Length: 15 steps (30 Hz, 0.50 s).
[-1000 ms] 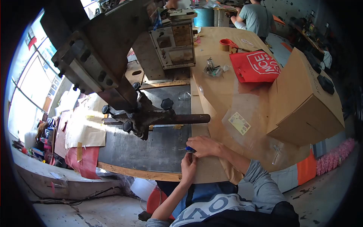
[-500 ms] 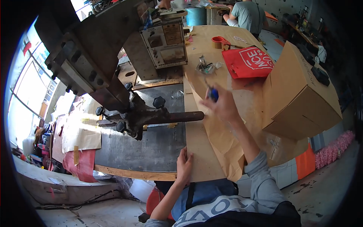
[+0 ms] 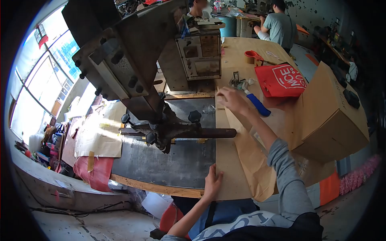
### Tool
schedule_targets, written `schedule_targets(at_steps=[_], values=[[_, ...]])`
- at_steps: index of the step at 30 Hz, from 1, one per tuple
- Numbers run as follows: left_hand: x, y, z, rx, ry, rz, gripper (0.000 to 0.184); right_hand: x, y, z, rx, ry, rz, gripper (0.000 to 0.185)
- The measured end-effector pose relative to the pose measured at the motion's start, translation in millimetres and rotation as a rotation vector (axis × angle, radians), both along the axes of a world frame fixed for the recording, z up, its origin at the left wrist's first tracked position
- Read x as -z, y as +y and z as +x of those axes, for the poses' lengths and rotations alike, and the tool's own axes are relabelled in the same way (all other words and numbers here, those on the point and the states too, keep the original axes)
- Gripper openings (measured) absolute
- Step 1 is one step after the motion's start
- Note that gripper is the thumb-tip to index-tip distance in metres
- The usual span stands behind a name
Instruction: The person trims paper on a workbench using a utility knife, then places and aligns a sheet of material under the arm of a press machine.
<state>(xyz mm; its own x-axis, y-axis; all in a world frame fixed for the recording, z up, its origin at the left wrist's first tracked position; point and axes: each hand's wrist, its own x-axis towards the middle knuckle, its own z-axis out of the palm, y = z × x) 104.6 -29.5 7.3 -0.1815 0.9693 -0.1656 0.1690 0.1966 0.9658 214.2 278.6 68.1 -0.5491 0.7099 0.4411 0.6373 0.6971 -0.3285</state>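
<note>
My left hand (image 3: 212, 183) rests at the front edge of the table on a tan board (image 3: 229, 176), its thumb and index finger apart. My right hand (image 3: 234, 101) is over the brown paper, fingers loosely curled and apart, somewhat blurred; nothing shows in them. Just to its right lies a tool with a blue handle (image 3: 258, 105), out of its grasp. Small metal parts (image 3: 237, 80) in clear plastic sit beyond that hand. Left of both hands, a dark metal clamp arm (image 3: 213, 133) reaches over the black plate (image 3: 169, 162).
A red bag (image 3: 281, 80), an orange-handled tool (image 3: 253, 54) and a large cardboard box (image 3: 329, 116) occupy the right side. The heavy machine head (image 3: 116, 68) stands at the left. A seated person (image 3: 279, 30) and another person (image 3: 198, 9) are at the back.
My right hand has let go of the blue-handled tool, which lies on the table. That hand had risen from beside my left hand. The view has shifted; my left hand stays by the table edge.
</note>
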Motion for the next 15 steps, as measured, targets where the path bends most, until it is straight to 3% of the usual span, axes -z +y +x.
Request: schedule_targets(at_steps=[2, 5, 8, 11, 15], values=[[-1, -2, 0, 0.011, -0.016, -0.018, 0.038, 2, -1, -18, -0.235, -0.244, -0.178, 0.048], [3, -1, -2, 0.020, -0.041, -0.015, 0.039, 20, 8, -22, 0.132, -0.651, 0.013, 0.055], [4, -1, -2, 0.031, -0.090, -0.070, 0.039, 25, 22, -14, 0.152, -0.566, -0.004, 0.064], [7, -1, -2, 0.027, -0.078, -0.045, 0.039, 43, 31, -10, 0.062, -0.517, 0.166, 0.061], [1, -1, -3, 0.033, -0.082, -0.059, 0.040, 45, 22, -13, -0.016, -0.626, 0.465, 0.033]])
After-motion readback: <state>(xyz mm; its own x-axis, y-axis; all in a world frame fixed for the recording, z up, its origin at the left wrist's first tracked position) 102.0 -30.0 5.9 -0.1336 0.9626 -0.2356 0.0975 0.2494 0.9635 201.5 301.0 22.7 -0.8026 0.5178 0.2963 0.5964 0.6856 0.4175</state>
